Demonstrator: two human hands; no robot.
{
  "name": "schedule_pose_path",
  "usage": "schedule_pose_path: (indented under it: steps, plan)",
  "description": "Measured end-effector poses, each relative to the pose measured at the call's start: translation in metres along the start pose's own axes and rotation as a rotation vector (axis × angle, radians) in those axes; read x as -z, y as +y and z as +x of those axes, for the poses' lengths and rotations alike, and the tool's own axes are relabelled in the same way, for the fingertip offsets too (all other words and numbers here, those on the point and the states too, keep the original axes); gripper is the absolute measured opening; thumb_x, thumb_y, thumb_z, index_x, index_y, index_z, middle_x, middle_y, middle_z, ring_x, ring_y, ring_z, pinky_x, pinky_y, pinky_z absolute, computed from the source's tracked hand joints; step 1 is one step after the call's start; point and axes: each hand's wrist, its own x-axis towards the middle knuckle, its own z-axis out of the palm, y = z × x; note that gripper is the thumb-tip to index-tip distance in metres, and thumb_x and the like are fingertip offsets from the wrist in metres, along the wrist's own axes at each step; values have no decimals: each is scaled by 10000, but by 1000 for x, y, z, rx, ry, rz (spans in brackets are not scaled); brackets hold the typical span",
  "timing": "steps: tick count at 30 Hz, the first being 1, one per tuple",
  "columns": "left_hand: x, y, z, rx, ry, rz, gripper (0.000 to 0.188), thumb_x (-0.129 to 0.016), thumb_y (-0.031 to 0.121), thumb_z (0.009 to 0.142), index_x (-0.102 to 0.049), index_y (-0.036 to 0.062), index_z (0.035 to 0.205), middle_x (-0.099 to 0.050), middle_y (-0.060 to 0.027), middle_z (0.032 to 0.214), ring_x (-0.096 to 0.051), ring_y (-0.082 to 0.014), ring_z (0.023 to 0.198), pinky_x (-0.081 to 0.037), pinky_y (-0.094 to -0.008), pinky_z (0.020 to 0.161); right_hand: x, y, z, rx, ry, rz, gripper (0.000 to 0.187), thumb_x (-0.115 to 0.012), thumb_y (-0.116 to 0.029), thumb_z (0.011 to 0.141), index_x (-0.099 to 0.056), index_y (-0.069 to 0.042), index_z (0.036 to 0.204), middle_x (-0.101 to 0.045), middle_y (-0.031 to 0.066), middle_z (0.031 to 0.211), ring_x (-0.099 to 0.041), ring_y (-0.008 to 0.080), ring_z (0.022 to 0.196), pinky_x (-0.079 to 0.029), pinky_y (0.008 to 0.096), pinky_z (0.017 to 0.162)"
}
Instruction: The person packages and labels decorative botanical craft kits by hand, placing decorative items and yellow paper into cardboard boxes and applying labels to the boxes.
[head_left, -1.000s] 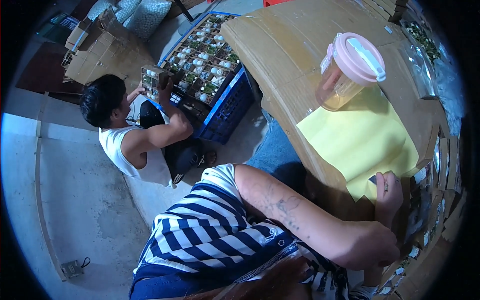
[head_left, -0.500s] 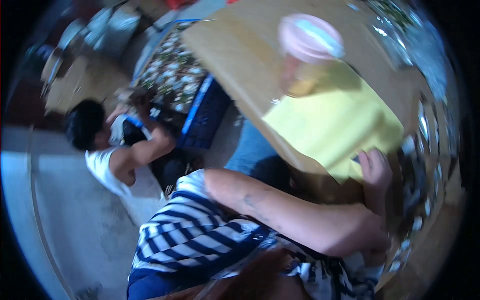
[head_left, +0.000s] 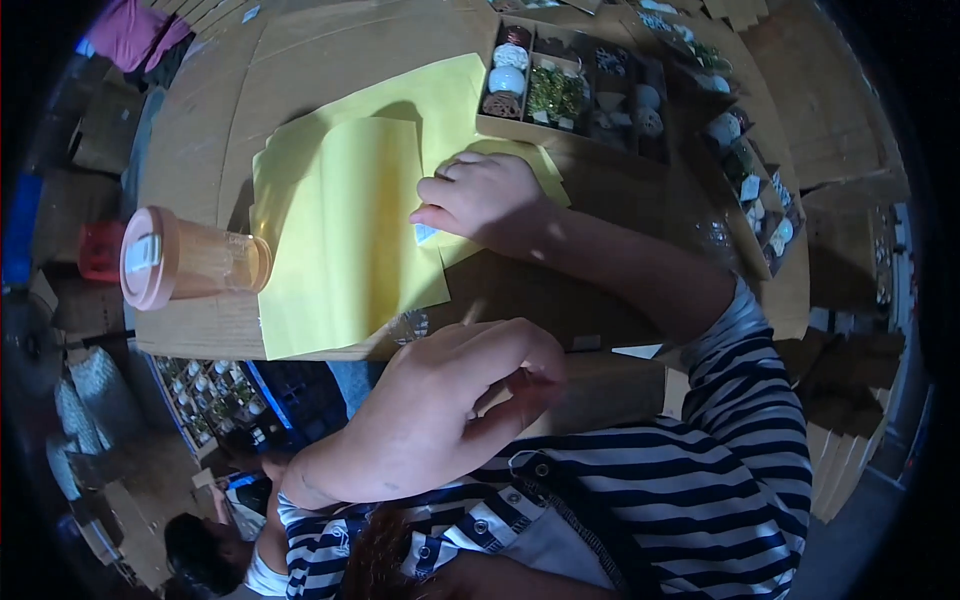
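Yellow paper sheets (head_left: 345, 230) lie overlapping on a cardboard-topped table, the front sheet bent along a soft fold. My right hand (head_left: 490, 195) rests on them with fingers curled; a small bluish-white piece (head_left: 425, 232) shows under its thumb, its kind unclear. Closer to my body, my left hand (head_left: 430, 405) is raised off the table, thumb and index curled together. Whatever may be between those fingertips cannot be made out. A clear amber cup with a pink lid (head_left: 150, 258) stands left of the paper.
Divided cardboard boxes (head_left: 575, 125) with moss, white balls and brown pieces stand beyond my right hand. More such boxes (head_left: 750, 195) sit at the right. A person (head_left: 205, 545) is low at the left, near a blue crate (head_left: 300, 390) of small items.
The view has swung, so table, paper and cup now sit further left. My left hand has come fully into view. My right hand stays on the yellow paper.
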Motion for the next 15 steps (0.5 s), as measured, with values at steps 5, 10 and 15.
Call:
schedule_pose_path:
  steps: [5, 10, 15]
  plan:
    - [-2, 9, 2, 33, -12, 23, 183, -773, -42, 816, -648, 12, 938, -689, -78, 954, -707, -160, 883, -592, -267, 740, -2, 1, 0, 47, -26, -1, 286, -651, -403, 907, -629, -134, 815, -651, 34, 746, -669, 236, 784, -536, 364, 654]
    - [-7, 15, 6, -48, -15, 361, 180, -789, 16, 802, -664, 45, 929, -684, -88, 878, -695, -218, 809, -553, -339, 694, -1, 0, 0, 34, -37, 29, 283, -644, -400, 912, -625, -134, 818, -651, 37, 747, -670, 236, 783, -536, 365, 659]
    - [-17, 13, 1, -168, 72, 530, 131, -756, 85, 841, -661, 53, 926, -682, -93, 867, -675, -252, 766, -512, -352, 647, -3, -1, 0, 29, -15, 29, 283, -645, -400, 910, -623, -134, 817, -646, 36, 739, -669, 233, 777, -534, 366, 655]
